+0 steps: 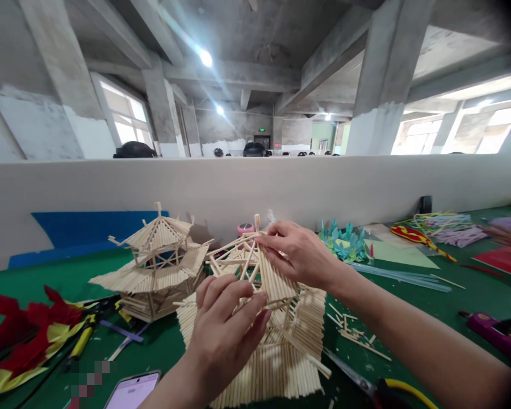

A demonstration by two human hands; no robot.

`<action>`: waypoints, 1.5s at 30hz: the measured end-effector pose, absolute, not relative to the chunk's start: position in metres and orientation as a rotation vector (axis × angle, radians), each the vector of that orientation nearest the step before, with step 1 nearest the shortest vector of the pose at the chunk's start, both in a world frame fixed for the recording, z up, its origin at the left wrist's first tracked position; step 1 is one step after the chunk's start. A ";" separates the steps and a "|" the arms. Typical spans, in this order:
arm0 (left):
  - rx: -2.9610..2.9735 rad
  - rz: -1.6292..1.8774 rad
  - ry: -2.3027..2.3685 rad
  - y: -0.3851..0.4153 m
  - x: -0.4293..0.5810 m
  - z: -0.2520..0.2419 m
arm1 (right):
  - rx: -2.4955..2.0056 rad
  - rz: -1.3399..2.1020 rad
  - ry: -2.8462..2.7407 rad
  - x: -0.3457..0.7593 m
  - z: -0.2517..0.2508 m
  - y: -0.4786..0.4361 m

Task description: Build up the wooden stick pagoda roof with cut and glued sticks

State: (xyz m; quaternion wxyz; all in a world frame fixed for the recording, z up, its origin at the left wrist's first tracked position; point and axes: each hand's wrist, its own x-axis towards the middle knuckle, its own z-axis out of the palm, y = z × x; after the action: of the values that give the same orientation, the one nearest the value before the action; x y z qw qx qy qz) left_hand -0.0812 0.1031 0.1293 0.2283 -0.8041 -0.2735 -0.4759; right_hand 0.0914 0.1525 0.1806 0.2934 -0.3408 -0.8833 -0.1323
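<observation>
A pavilion model of thin wooden sticks stands in front of me, its upper roof partly covered with sticks laid side by side and partly open frame. My right hand reaches over the roof from the right, with its fingertips pinched at a wooden stick near the peak. Lower down, my left hand has its fingers curled and thumb and forefinger together at the roof's lower edge, apparently on the same stick. The fingers partly hide this stick. A second stick pavilion with covered roofs stands to the left.
Scissors and cut stick pieces lie at right, near a purple glue gun. A phone, pliers and red-yellow fabric are at left. A pale partition bounds the table. Another person's hand shows far right.
</observation>
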 end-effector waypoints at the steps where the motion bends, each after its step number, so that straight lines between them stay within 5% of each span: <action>1: -2.222 -1.312 -0.758 0.103 -0.081 0.129 | -0.907 -0.349 -2.352 0.091 0.181 0.152; 36: -2.298 -1.262 -0.798 0.105 -0.084 0.132 | -0.955 0.021 -2.116 0.118 0.170 0.142; 45: -2.303 -1.269 -0.795 0.104 -0.084 0.132 | -0.964 0.359 -1.704 0.125 0.146 0.111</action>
State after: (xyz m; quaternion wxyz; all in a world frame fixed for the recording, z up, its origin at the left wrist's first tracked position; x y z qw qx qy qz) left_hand -0.0841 0.1044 0.1319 0.1962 -0.8221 -0.2839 -0.4529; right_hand 0.1250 0.1105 0.1455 0.5445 -0.4063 -0.7181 0.1511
